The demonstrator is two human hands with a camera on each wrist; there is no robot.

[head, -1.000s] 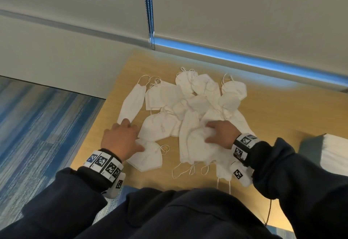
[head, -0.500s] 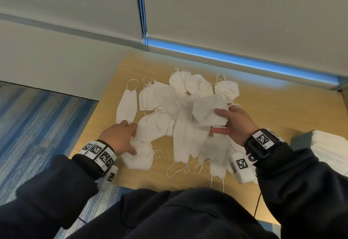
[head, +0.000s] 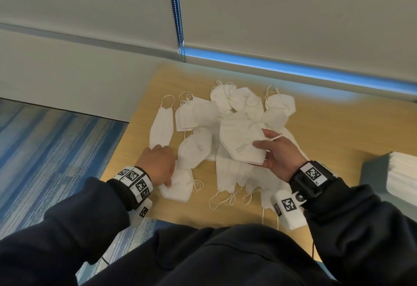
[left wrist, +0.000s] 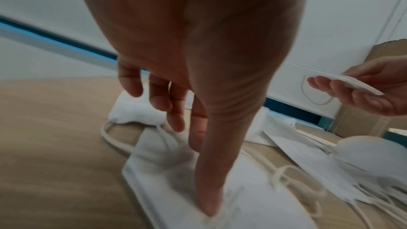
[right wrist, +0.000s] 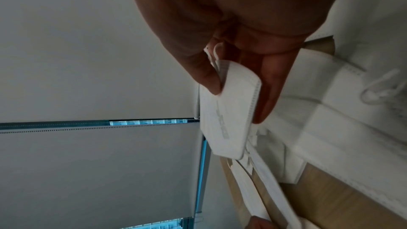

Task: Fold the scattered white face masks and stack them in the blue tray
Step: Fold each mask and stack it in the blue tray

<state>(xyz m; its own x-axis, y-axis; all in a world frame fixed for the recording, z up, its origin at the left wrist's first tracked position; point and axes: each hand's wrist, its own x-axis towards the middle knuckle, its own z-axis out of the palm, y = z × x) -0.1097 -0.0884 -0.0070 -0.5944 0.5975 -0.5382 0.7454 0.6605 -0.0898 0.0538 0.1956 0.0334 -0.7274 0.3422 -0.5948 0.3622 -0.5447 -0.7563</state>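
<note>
Nearest to us, our left hand (head: 158, 164) presses with straight fingers on a mask (head: 178, 186) lying on the wooden table (head: 334, 132). Our right hand (head: 279, 152) pinches a folded mask (head: 241, 139) (thumb on top), above the scattered pile (head: 225, 114). The tray (head: 372, 173) stands at far right.

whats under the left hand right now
The left hand rests fingers-down on a white face mask lying flat on the wooden table. The part of the mask beneath the palm is covered.
</note>
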